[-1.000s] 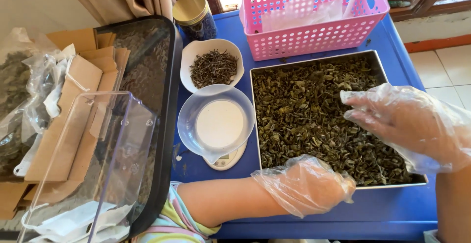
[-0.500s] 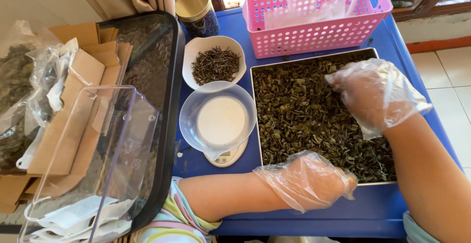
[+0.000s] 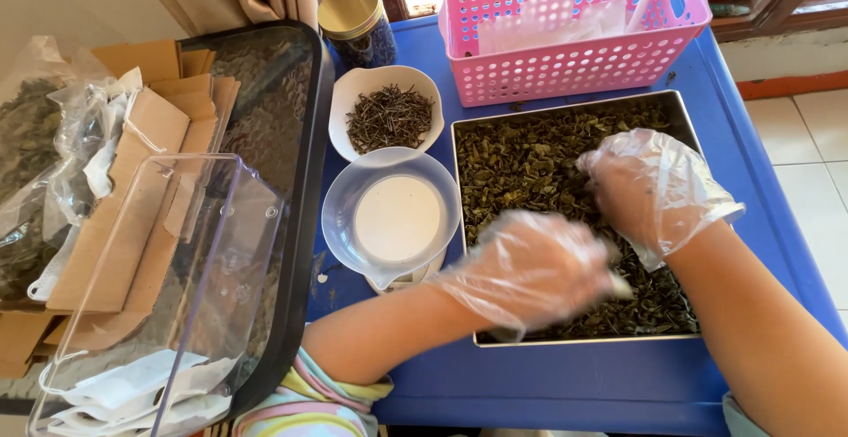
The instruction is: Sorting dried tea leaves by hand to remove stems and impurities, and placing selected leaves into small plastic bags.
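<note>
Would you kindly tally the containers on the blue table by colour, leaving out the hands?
Pink: 1, the basket
White: 1, the bowl of twigs
Clear: 1, the empty bowl on the scale
Metal: 1, the tray of dried leaves
Gold-lidded: 1, the jar
Total: 5

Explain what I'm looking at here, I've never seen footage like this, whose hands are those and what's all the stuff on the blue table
The picture comes from a camera worn on a person's head, looking down at their own two hands. Both wear thin clear plastic gloves. The left hand and right hand are down in a square metal tray full of dried green leaves; whether either actually grips any leaves cannot be told. The tray sits on a blue table. Beside it are a clear plastic bowl resting on a small scale, a white bowl of dark twigs, a gold-lidded jar and a pink basket. On the left stands a clear box near cardboard pieces.
</note>
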